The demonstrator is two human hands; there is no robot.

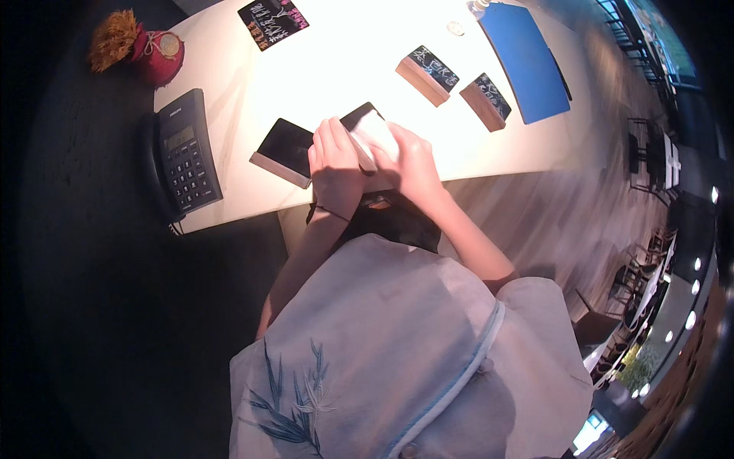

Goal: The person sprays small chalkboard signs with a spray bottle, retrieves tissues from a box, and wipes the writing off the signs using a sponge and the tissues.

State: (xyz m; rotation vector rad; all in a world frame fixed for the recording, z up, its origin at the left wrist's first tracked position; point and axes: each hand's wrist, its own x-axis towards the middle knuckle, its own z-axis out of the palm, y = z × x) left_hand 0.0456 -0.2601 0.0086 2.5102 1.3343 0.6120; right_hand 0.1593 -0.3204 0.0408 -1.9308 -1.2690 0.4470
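Note:
My left hand [335,152] is closed over the left side of a small blackboard sign [351,117] with a wooden base [366,162], steadying it near the table's front edge. A white cloth or tissue [374,133] is held in my right hand [412,158] and pressed against the sign's black face. Part of this sign is hidden by the cloth and my fingers. Just left of my left hand, a second sign [285,142] with a blank black face leans back in its wooden base [281,170].
Two signs with chalk writing, one [430,67] and another [490,97], stand at the right, beside a blue folder [526,63]. A corded desk phone [186,155] sits at the left edge. Behind are a written blackboard [274,23] and a red pouch-shaped vase [162,60].

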